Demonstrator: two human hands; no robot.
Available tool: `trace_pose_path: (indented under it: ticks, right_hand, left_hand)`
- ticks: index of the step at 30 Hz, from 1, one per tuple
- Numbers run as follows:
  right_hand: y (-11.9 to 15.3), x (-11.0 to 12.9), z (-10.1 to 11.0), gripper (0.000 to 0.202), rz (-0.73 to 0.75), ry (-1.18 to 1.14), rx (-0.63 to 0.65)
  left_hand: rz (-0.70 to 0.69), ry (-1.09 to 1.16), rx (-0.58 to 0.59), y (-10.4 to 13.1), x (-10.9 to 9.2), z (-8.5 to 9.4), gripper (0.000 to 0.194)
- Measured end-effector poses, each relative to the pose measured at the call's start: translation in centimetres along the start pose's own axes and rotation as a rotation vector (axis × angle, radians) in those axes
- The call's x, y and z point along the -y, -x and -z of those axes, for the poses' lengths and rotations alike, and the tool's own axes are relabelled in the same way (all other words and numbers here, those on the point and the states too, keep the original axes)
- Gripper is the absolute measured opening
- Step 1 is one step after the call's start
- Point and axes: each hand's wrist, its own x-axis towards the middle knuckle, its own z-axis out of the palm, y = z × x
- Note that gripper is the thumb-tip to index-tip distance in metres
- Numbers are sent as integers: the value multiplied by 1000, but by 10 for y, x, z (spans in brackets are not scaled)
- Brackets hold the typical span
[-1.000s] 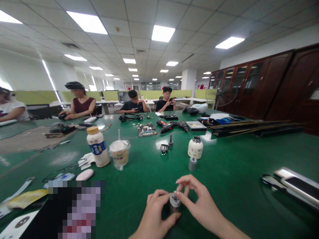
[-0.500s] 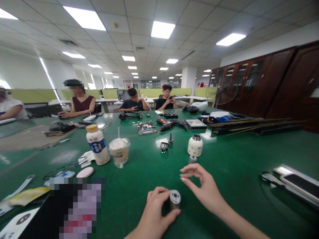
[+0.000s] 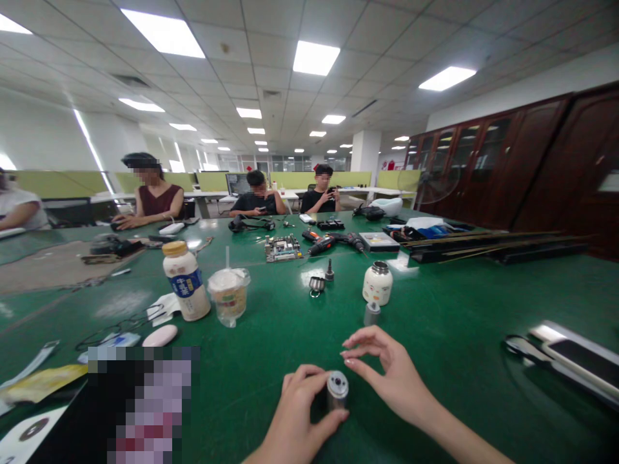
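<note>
Thumb and fingers of my left hand [image 3: 302, 412] close around a metal cylinder [image 3: 337, 388], which stands upright on the green table [image 3: 261, 361] with small holes in its top face. To the right and slightly above it, my right hand [image 3: 387, 367] hovers with thumb and fingertips apart and nothing seen between them. A smaller metal part [image 3: 372, 314] stands just beyond the right hand, in front of an open cream bottle [image 3: 378, 283]. Farther off lie a shiny metal cap-like piece [image 3: 316, 285] and a dark pointed piece [image 3: 329, 270].
A milk tea bottle [image 3: 186, 283] and a bagged cup with straw [image 3: 229, 295] stand at the left. Beyond are a circuit board [image 3: 283, 249], power drills [image 3: 333, 241] and a grey box [image 3: 380, 241]. Several people sit across the table. A dark-topped device [image 3: 580, 354] lies right.
My right hand has moved slightly left and down, closer to the cylinder, uncovering more of the small metal part. My left hand keeps its hold.
</note>
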Motion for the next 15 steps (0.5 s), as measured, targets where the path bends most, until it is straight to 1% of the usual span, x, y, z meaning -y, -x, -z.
trace_pose_path:
  ticks: [2,4,10,13,15]
  right_hand:
    - [5,12,-9,16,4,-14,42]
    - [10,18,-16,14,8,6,75]
    - [11,18,-22,13,11,67,79]
    - [10,14,-21,13,23,104,43]
    - [10,8,-20,15,35,121,-37]
  left_hand:
    - [-23,13,-10,0,3,-1,36]
    - [-46,27,-20,-1,5,-3,36]
    - [-62,14,-16,-1,7,-3,38]
    - [-55,10,-18,-1,4,-3,36]
    - [-40,5,-20,-1,3,-3,34]
